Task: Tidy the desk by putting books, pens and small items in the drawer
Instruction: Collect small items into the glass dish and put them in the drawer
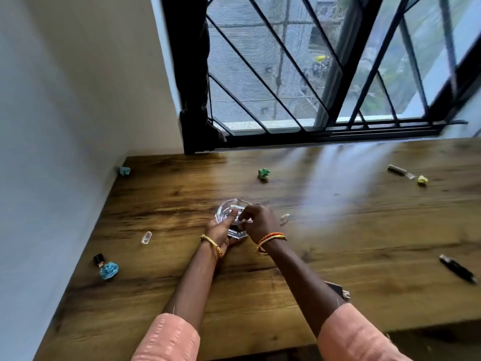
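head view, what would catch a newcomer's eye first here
First, the two hands meeting mid-desk: the left hand holds a clear glass dish while the right hand pinches something small at its rim. Next, the bright crumpled bits scattered about, a blue wad near left and a green one farther back.

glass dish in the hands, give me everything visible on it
The glass dish is clear, faceted and thick-walled, shaped like an ashtray, with something small and white inside. It sits low over the wooden desk, near its middle; whether it touches the wood cannot be told. The left hand grips it from the near left side, thumb up along its rim. The right hand reaches over its right edge, fingers curled and pinching at the contents. Much of its near half is hidden by both hands.
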